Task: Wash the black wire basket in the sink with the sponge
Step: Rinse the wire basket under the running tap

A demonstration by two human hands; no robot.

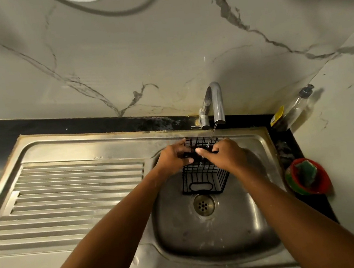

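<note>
Over the stainless-steel sink (209,240) with its ribbed drainboard, a person held a black wire basket (203,179) tilted, its lower end just above the drain. Both hands gripped its upper end: the left hand (171,159) had its fingers curled round the rim, and the right hand (228,155) had its thumb laid across the wires and its fingers curled over them. A thin stream fell on it from the curved chrome tap (216,103). The red plastic bowl (323,183) on the counter to the right kept the green sponge (306,171), untouched. Wet wire looked slippery. Freeing one hand for the sponge could let the basket twist and drop, and water striking the wires might spray beyond the basin.
</note>
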